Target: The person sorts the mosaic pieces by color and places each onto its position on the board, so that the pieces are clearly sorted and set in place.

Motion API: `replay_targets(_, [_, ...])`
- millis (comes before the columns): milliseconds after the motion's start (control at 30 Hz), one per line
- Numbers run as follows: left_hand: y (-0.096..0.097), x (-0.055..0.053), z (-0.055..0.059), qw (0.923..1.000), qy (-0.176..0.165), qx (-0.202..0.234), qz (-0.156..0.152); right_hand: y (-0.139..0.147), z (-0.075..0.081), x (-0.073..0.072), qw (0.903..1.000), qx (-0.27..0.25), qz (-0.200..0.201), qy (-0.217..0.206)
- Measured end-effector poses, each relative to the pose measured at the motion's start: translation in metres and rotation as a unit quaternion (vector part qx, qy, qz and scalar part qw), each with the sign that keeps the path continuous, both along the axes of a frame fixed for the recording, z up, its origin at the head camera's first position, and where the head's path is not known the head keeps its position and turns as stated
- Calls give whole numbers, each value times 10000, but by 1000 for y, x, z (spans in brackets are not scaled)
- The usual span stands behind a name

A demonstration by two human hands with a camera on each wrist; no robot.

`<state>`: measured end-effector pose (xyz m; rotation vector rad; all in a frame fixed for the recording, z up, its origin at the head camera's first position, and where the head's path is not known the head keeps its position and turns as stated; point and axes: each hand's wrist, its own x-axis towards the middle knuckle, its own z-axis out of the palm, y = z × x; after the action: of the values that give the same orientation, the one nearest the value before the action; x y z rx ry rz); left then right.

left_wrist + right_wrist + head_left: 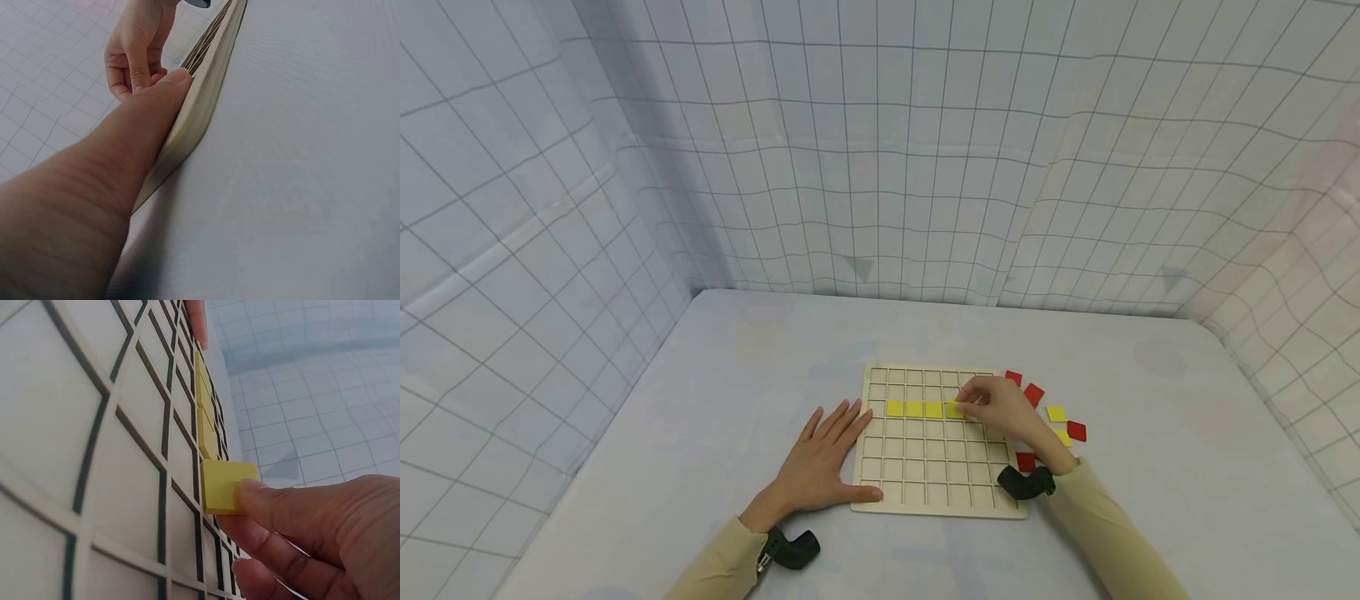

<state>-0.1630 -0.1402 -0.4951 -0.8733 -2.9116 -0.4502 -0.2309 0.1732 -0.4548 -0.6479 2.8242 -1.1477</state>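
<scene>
A pale wooden grid board [940, 511] lies on the table, divided into square cells. My right hand [1003, 408] pinches a yellow square tile [222, 487] between thumb and fingers, over the board's upper right part. In the right wrist view that tile stands tilted out of the grid, its lower edge right at a cell. Several yellow tiles [913, 409] sit side by side in one row, just left of it. My left hand [820, 471] is spread at the board's left side, fingertips by the left edge and thumb resting on the lower left corner.
Right of the board lie loose red tiles [1077, 431] and yellow tiles [1056, 414], some partly hidden behind the right forearm. White sheets with a dark grid [880, 167] hang behind and beside the pale table [752, 367]. Each wrist wears a black camera [793, 551].
</scene>
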Motion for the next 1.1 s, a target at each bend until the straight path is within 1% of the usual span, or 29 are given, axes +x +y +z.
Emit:
replay_targets(200, [1, 0, 1, 10000, 0, 69, -28, -1, -1, -1, 9999, 12, 10, -159])
replay_targets(433, [0, 0, -1, 9999, 34, 127, -42, -1, 0, -1, 9998, 27, -97, -198])
replay_targets(567, [0, 0, -1, 9998, 86, 155, -58, -2, 1, 0, 9997, 114, -155, -151])
replay_targets(833, [0, 0, -1, 9997, 143, 169, -72, -5, 2, 2, 9988, 377, -282, 130])
replay_targets(1100, [0, -1, -1, 9999, 106, 90, -74, -9, 2, 1, 9982, 436, -405, 48])
